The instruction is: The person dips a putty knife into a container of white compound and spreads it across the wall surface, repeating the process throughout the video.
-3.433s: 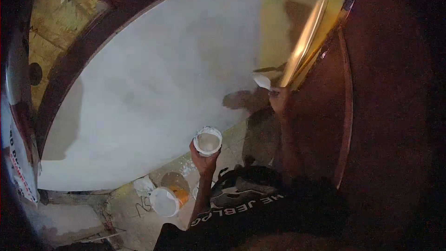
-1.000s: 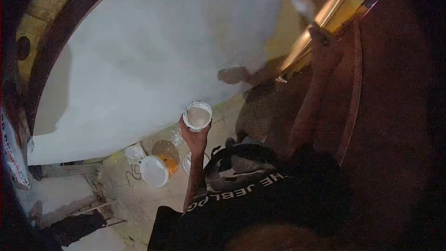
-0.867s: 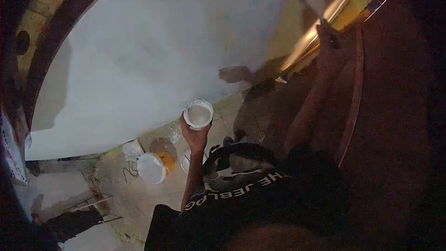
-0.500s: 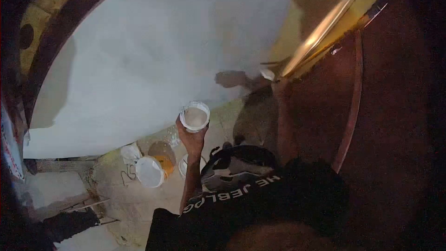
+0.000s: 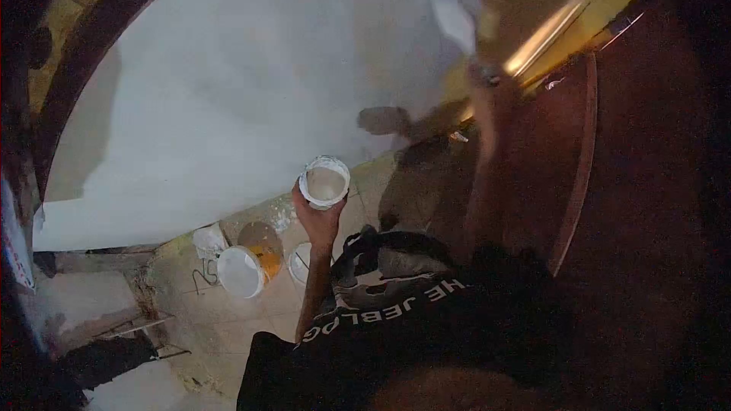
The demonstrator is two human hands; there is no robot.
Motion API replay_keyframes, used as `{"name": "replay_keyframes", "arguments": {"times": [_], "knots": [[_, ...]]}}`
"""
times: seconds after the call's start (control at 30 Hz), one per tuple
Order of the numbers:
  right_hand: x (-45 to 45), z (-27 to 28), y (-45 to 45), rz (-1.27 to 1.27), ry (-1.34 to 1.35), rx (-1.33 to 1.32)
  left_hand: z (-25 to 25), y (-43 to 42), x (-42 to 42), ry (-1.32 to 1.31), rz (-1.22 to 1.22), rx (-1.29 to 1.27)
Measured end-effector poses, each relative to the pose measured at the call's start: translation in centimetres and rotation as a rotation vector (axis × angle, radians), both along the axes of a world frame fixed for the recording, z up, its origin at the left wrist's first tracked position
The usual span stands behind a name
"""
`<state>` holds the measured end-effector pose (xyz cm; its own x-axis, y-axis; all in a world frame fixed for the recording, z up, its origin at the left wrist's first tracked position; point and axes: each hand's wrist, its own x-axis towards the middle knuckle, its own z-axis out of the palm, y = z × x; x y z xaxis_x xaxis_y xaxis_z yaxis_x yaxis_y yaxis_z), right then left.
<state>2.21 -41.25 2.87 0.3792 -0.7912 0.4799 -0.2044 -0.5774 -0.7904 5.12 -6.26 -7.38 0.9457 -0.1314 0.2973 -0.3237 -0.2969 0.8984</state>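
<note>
My left hand (image 5: 318,221) is wrapped around a white plastic paint tub (image 5: 326,183), held upright with pale paint inside and smears on its rim. Up and to the right, my right hand (image 5: 487,74) grips what looks like a paintbrush (image 5: 454,14), its white-coated head blurred by motion. The brush is at the wall (image 5: 266,68), near where the white coat meets the yellow part (image 5: 525,30). Whether its bristles touch the surface, I cannot tell.
Below on the tiled floor stand a white-lidded yellow bucket (image 5: 242,272), another white container (image 5: 301,262) partly behind my left arm, and a crumpled white bag (image 5: 208,242). A dark brown door panel (image 5: 647,144) fills the right side. White paint spots (image 5: 283,219) mark the floor.
My right hand has swept up along the wall with the brush, from low near the wall's base to higher up. The tub in my left hand has shifted slightly.
</note>
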Motion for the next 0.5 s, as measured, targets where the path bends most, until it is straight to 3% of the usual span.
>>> {"name": "replay_keyframes", "arguments": {"times": [0.07, 0.1, 0.17, 0.2, 0.23, 0.27, 0.3, 0.37, 0.43, 0.5], "knots": [[0.4, -5.3, 2.7, 0.011, 0.151, 0.013, -1.8, 0.3, 0.4, 0.039, 0.006, -0.047], [-0.3, -6.4, 3.1, 0.02, 0.278, 0.068, -0.2, -0.2, 0.0, 0.037, 0.014, -0.055], [-0.2, -13.9, 1.9, 0.088, 0.323, -0.047, 0.6, -0.2, -0.3, 0.049, 0.041, 0.051], [-0.6, -14.0, 2.3, 0.09, 0.328, -0.045, 0.3, 0.0, -0.4, 0.054, 0.042, 0.053], [-1.0, -14.0, 2.7, 0.088, 0.564, -0.027, 0.0, 0.2, -0.3, 0.021, 0.019, 0.022], [-1.0, -13.6, 2.6, 0.085, 0.795, -0.013, -0.1, 0.1, -0.1, -0.02, -0.003, -0.013], [-0.4, -13.1, 2.1, 0.089, 0.789, -0.018, -0.3, -0.1, 0.3, -0.026, 0.003, -0.016], [-0.2, -12.0, 1.2, 0.079, 0.5, -0.063, -0.7, 0.3, 0.2, 0.046, -0.016, -0.036], [-0.4, -1.3, 3.4, 0.048, 0.479, 0.13, 0.1, 0.1, 0.1, 0.024, -0.011, 0.014], [-1.4, 3.5, 4.7, 0.051, 0.152, -0.067, 0.6, 0.0, 0.1, 0.001, -0.003, 0.072]]}}
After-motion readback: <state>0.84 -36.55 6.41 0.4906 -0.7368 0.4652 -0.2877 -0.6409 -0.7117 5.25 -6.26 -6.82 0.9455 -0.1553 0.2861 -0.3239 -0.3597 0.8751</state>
